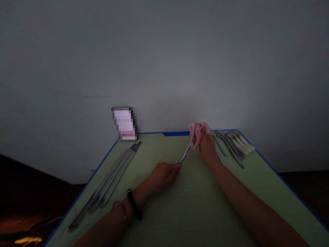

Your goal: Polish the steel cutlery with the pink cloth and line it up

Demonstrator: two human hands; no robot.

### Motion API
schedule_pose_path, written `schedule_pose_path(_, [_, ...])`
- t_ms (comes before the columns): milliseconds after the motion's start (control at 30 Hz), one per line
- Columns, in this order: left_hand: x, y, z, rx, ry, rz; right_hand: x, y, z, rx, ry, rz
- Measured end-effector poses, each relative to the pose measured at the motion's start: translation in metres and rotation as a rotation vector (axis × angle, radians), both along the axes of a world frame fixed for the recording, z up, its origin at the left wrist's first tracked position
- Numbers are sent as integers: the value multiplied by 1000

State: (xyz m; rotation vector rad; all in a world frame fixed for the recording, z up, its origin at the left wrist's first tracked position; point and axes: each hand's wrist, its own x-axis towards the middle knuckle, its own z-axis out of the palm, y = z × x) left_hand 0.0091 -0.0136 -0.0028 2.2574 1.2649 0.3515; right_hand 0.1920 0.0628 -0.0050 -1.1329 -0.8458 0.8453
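My left hand [164,176] is closed round the handle end of a slim metal utensil [185,155], which slants up and to the right over the green mat [180,212]. My right hand [207,145] is closed on a pink cloth [197,129], and the cloth wraps the utensil's far end. I cannot make out which kind of utensil it is. A dark bracelet sits on my left wrist.
Several long metal utensils [110,181] lie in a row along the mat's left side. More cutlery [233,142], some with pale handles, lies at the far right. A small standing card [124,124] is at the table's far left corner, against a plain wall.
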Motion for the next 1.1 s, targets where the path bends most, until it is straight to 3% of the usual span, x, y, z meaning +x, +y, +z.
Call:
schedule_pose_path(100, [-1,2,-1,-82,-128,51,-24,-18,-6,-61,-201,97])
schedule_pose_path(300, [-5,7,-7,-148,-246,114,-57,-42,-23,-44,-253,303])
schedule_pose_path(400, [-4,8,-8,-36,-122,92,-56,-39,-27,-34,-190,364])
schedule_pose_path(567, [4,3,-8,210,296,51,-44,-20,-34,-36,-26,387])
schedule_pose_path(733, [5,-9,-5,178,390,103,-32,-3,-34,-44,324,434])
schedule_pose_path(933, [-6,-17,-4,86,165,78,-28,5,-32,9,676,446])
schedule_pose_path(1100, [-15,-30,-5,-184,-258,153,-26,10,-33,43,700,410])
